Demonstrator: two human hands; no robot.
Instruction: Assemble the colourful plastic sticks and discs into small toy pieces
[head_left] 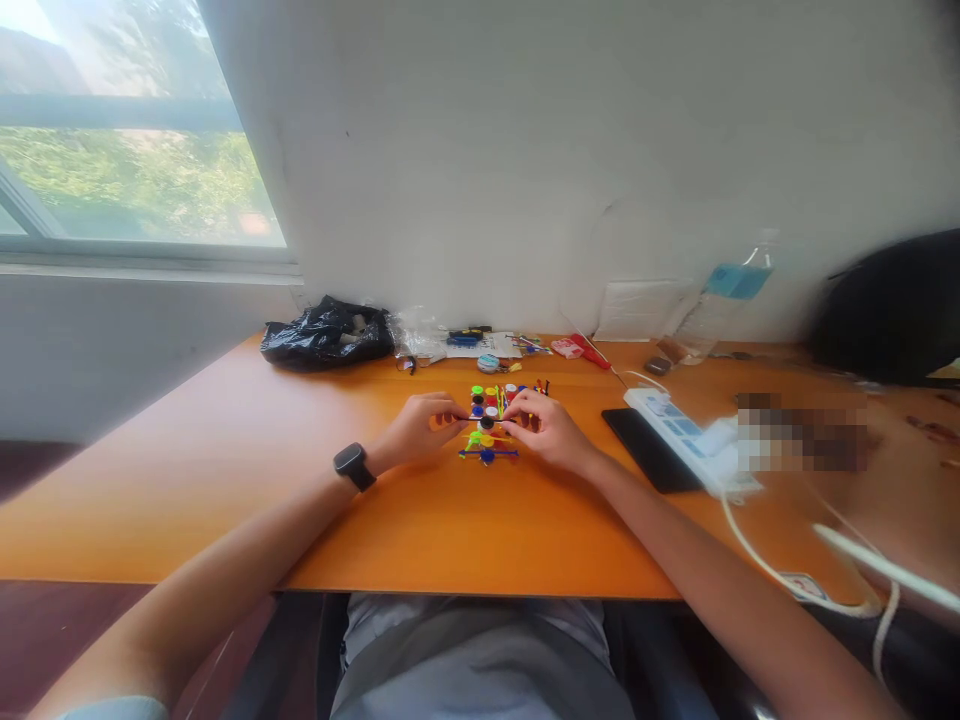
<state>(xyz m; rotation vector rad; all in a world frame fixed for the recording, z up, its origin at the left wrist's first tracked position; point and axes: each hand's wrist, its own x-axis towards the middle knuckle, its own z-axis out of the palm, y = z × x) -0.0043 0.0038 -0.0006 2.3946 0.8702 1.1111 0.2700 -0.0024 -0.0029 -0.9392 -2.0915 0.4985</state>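
My left hand, with a black watch on its wrist, pinches one end of a thin dark strip. At the strip's other end, my right hand pinches with thumb and forefinger. Between my fingertips sits a black round piece, which looks joined to the strip. Several small round pieces in green, blue, white and red, such as a green one, lie just behind. Nearer me are yellow-green pieces and a blue piece with long thin arms. My fingers partly hide the pieces on the right.
A black plastic bag and clear wrapping lie along the wall. Red-handled pliers or scissors lie there too. To the right are a black phone-like slab, a white power strip with cables, and a tilted bottle.
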